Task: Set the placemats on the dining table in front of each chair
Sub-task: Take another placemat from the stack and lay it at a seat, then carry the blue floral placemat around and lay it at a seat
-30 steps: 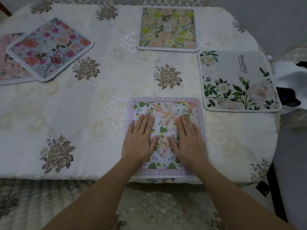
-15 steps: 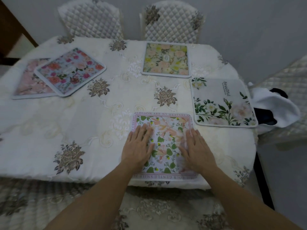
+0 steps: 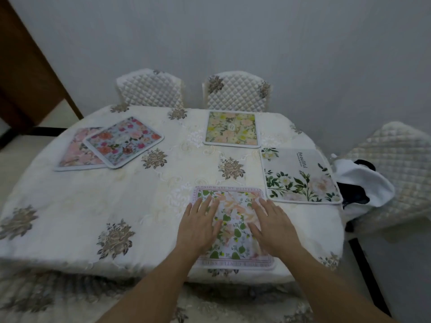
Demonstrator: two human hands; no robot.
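Dim, even light; soft focus, motion blur, wide-angle bending at edges.

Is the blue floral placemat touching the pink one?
Touching. The head view shows the blue floral placemat lying across the pink placemat, covering its right side.

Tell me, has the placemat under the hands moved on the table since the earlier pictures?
No. The near placemat still lies with its far right corner beside the white placemat.
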